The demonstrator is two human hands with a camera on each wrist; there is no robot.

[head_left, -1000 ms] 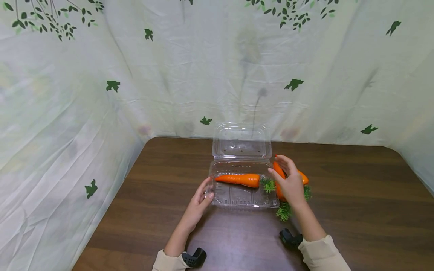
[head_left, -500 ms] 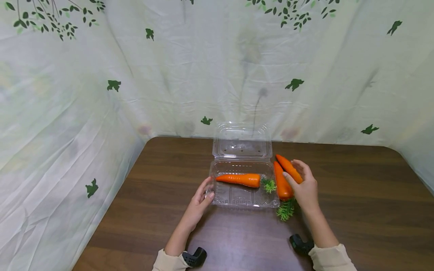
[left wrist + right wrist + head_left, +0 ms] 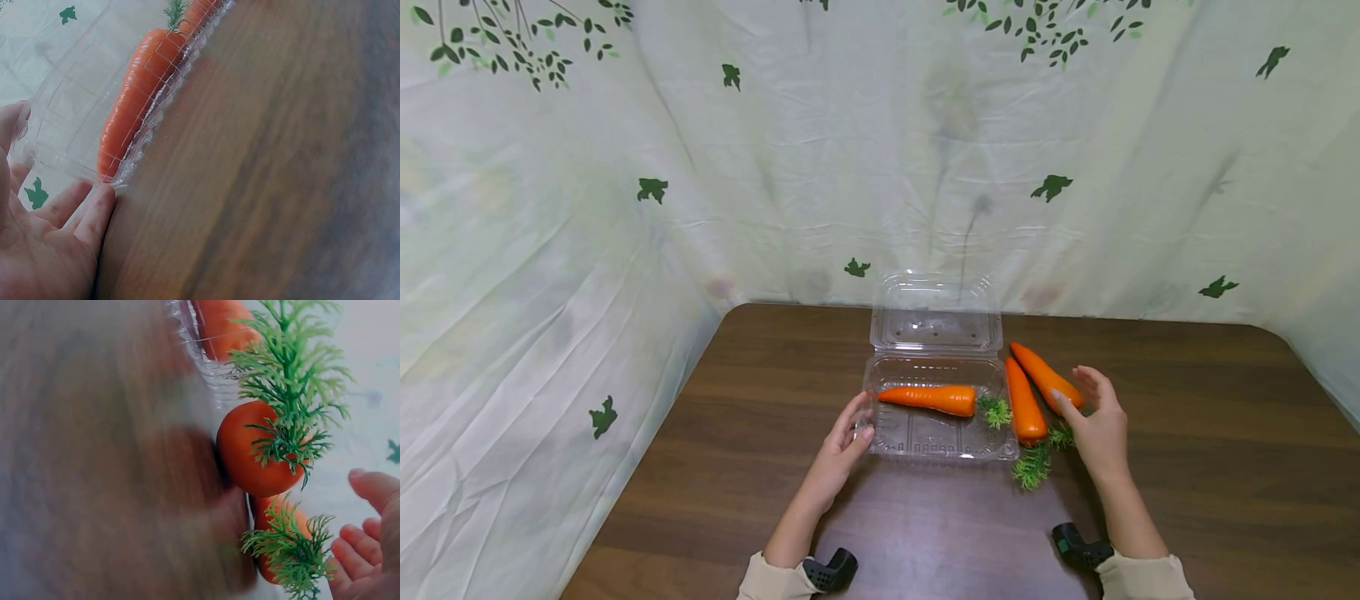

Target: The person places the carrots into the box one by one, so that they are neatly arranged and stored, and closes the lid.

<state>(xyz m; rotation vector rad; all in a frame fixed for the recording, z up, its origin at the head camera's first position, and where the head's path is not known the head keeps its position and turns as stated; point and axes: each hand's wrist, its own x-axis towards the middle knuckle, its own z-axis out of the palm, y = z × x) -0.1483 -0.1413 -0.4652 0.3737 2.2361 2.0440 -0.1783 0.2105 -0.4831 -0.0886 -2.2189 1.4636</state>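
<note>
An orange carrot point(image 3: 928, 399) with a green tuft point(image 3: 996, 412) lies in the clear plastic container point(image 3: 906, 435), whose lid point(image 3: 935, 322) is flipped back. My left hand point(image 3: 838, 446) holds the container's left end, fingertips at its wall. Against the container's right side lies a second carrot point(image 3: 1026, 404), tip pointing away. A third carrot point(image 3: 1043, 377) lies slanted to its right. My right hand point(image 3: 1099, 425) is beside the thick end of that third carrot, its thumb overlapping it in the head view. In the right wrist view, a gap shows between the right hand's fingers and the carrots.
The brown wooden table point(image 3: 1210, 433) extends on both sides of the container. A pale leaf-patterned cloth point(image 3: 820, 150) hangs behind its far edge and to the left. Black wrist devices point(image 3: 830, 571) sit on both forearms below beige sleeves.
My right hand has drawn back to the right and towards me, away from the two carrots beside the container, uncovering them. My left hand stays at the container's end.
</note>
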